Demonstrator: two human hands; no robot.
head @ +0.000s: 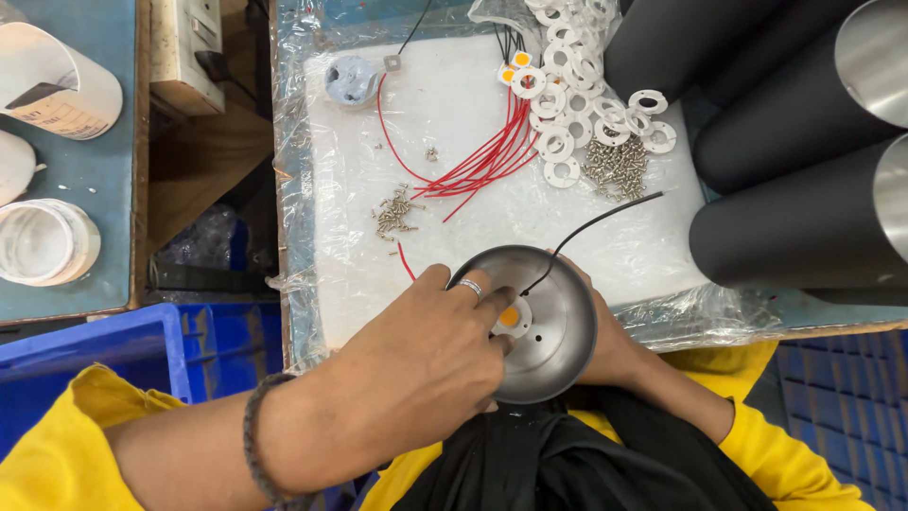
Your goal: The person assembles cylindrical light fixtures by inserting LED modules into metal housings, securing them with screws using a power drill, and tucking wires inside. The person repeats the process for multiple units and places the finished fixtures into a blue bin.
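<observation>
- The metal bowl [553,326] is at the near edge of the surface [643,246], over the person's lap.
- The right hand [615,345] cups it from below, grip closed around its rim.
- The left hand [426,364] reaches inside; its fingertips [499,301] press on the white ring with the yellow chip [512,317].
- The ring already sits in the bowl, and a black wire [596,227] comes out of it.
- No screw is visible in the ring; I judge fastening is not done.
- Many white rings [577,85], red wires [473,161] and screws [617,168] wait at the far side.
</observation>
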